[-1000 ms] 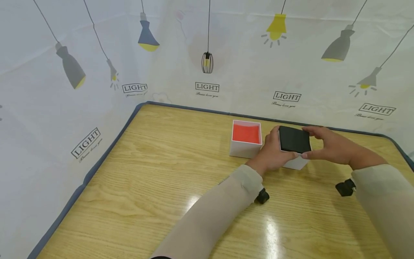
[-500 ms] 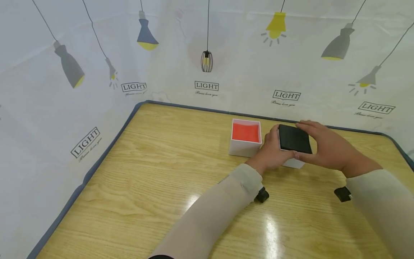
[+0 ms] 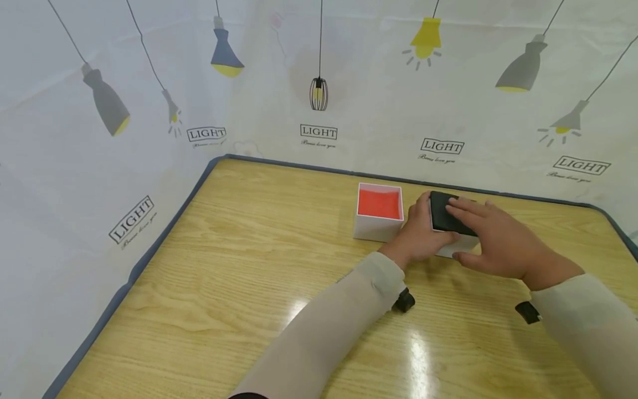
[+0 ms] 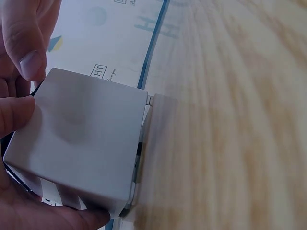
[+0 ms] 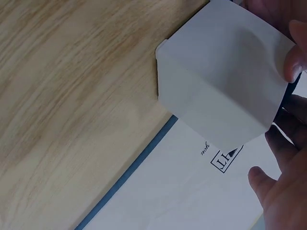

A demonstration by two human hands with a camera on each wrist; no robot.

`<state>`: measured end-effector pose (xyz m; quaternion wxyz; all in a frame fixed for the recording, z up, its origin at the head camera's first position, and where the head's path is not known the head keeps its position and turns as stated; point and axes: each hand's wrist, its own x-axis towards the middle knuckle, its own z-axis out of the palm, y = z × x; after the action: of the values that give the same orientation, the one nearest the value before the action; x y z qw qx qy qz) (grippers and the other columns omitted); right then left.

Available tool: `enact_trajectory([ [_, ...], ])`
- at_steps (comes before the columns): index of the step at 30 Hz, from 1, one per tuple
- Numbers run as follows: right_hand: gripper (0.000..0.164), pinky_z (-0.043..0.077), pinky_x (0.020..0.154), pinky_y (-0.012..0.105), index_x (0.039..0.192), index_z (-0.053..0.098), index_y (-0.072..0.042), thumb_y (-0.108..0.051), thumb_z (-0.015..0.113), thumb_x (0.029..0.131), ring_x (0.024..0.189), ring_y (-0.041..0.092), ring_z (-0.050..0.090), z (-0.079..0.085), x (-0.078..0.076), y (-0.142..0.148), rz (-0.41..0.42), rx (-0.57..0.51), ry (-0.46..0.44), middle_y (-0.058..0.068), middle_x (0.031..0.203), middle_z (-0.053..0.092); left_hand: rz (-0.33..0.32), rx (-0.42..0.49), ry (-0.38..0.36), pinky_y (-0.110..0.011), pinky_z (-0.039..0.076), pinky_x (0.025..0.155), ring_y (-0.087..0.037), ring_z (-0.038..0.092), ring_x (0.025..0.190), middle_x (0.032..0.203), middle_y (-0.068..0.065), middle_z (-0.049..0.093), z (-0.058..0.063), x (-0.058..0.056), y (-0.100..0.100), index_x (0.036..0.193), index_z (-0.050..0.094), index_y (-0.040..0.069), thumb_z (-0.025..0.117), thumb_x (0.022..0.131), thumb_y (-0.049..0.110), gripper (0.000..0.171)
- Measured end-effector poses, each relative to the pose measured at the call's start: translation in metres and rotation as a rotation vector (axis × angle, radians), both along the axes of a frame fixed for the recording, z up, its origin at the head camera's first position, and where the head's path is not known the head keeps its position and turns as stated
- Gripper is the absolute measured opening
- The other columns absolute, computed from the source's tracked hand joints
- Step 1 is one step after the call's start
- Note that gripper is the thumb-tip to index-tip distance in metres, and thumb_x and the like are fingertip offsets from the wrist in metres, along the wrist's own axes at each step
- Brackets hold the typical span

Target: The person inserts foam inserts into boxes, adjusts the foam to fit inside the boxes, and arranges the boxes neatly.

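Observation:
In the head view, my left hand grips a small white box, thumb along its front and fingers on its left side. A black square pad fills the top of this box, level with the rim. My right hand lays its straight fingers on the pad's right half, its thumb low by the box's front. The left wrist view shows the left thumb pressed on a plain white side. Over in the right wrist view, the right fingers reach the dark top edge beyond the white walls.
Just left of the held box stands another white box, open at the top, with a bright red inside. Both are near the back of a wooden table. A white curtain printed with lamps rises behind the blue table edge.
My right hand has let go of the box's right corners; its fingers have moved onto the black pad and its thumb has dropped below the front rim. My left hand keeps its grip.

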<state>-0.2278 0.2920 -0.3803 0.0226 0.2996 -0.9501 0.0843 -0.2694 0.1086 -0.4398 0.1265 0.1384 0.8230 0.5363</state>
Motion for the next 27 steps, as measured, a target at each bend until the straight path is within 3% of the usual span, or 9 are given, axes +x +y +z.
enact_trajectory([
  [7,0.084,0.033,0.115,0.071,0.153,0.051,0.002,-0.028,0.087,0.083,0.142,0.05,0.048,-0.002,0.004,-0.001,0.016,0.038,-0.002,0.024,0.16,0.046,-0.004,0.006,0.0,-0.028,0.045,0.108,-0.01,0.047,0.129,0.16,0.001,0.036,-0.001,-0.001,0.0,0.167,0.014,0.028,0.082,0.091,0.038,0.103],
  [16,0.082,0.03,0.117,0.072,0.154,0.049,0.003,-0.027,0.083,0.086,0.14,0.051,0.05,-0.008,0.003,-0.004,-0.021,0.094,-0.057,0.026,0.161,0.045,-0.003,0.005,-0.011,-0.029,0.046,0.108,-0.011,0.048,0.128,0.159,0.002,0.035,-0.003,-0.001,0.0,0.168,0.012,0.029,0.081,0.091,0.038,0.104],
  [27,0.079,0.03,0.117,0.073,0.15,0.053,0.004,-0.03,0.084,0.086,0.142,0.048,0.048,-0.014,-0.001,-0.006,-0.023,0.103,-0.033,0.025,0.155,0.051,0.002,-0.011,-0.012,-0.028,0.047,0.105,-0.011,0.05,0.123,0.158,0.001,0.037,-0.004,-0.003,0.0,0.167,0.012,0.032,0.081,0.091,0.04,0.103],
])
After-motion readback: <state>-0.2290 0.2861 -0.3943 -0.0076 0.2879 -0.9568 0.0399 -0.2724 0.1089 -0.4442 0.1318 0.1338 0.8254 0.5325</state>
